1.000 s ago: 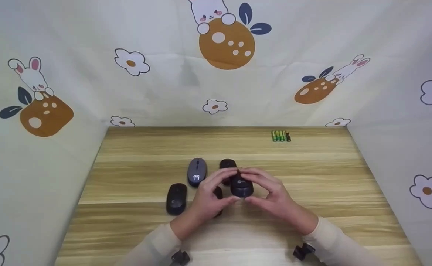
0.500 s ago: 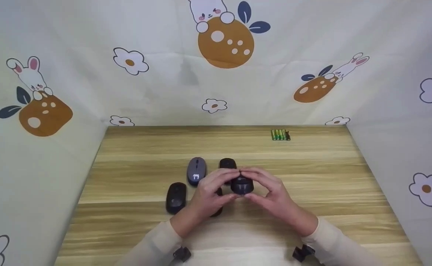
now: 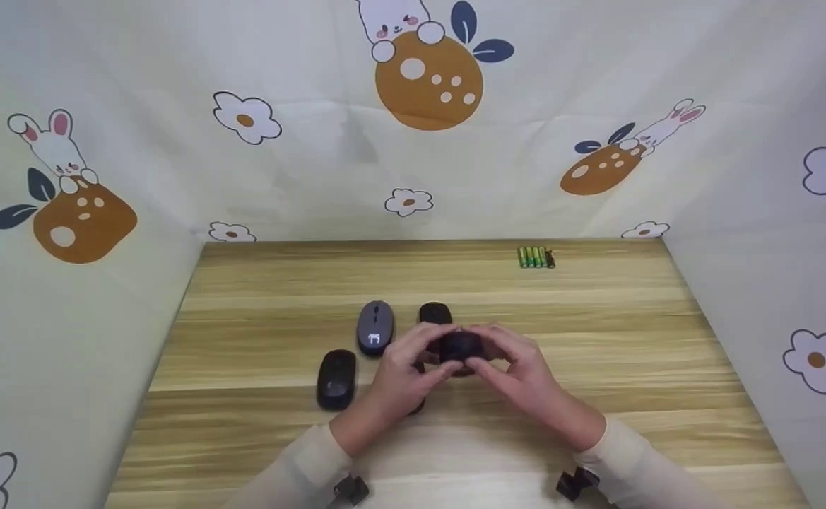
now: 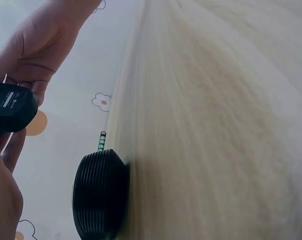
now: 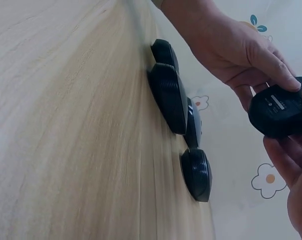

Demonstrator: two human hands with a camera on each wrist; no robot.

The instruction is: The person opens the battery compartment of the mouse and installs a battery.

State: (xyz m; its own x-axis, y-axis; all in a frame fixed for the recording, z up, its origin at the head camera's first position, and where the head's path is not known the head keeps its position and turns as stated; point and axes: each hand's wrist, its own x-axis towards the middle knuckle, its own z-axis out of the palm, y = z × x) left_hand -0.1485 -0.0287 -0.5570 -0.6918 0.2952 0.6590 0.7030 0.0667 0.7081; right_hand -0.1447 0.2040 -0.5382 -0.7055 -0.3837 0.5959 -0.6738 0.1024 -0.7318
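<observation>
The held mouse [image 3: 461, 345] has tipped, hiding its logo; both thumbs [image 3: 444, 370] have shifted forward.

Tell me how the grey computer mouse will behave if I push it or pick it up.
The grey computer mouse looks low and lies flat on the wooden table, so it would probably slide rather than tip or roll. Its smooth, evenly curved shell suggests stiff plastic. Those rounded sides may feel slightly slippery when gripped.

Batteries [image 3: 536, 257] lie toward far right corner of table [image 3: 264, 283]; grey mouse [image 3: 375, 328], black mouse [image 3: 336, 379] nearer left edge; printed cloth [image 3: 299, 177] behind.
</observation>
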